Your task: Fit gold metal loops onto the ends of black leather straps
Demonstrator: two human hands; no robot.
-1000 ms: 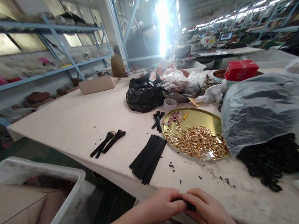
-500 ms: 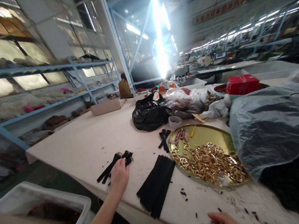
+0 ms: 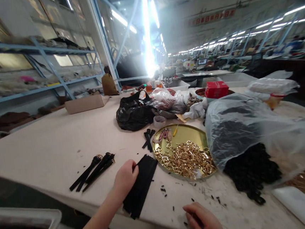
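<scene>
The left hand (image 3: 126, 177) is laid with curled fingers on the near end of a stack of black strips (image 3: 141, 188), seemingly to pinch one off, while the right hand (image 3: 203, 222), loosely closed on something unclear, is rested on the pale table (image 3: 51, 152) beside a gold tray (image 3: 194, 134) in a long workshop.

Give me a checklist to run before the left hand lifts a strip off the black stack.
1. Left hand on the stack of black strips: ok, fingers rest on its near edge.
2. Grip closed on one strip: cannot tell.
3. Stack within the table: not ok, its near end reaches the edge.
4. Right hand free: cannot tell, something small and dark may be under the fingers.
5. Gold tray of buckles apart from the stack: ok.
6. Finished straps out of the way: ok.
</scene>
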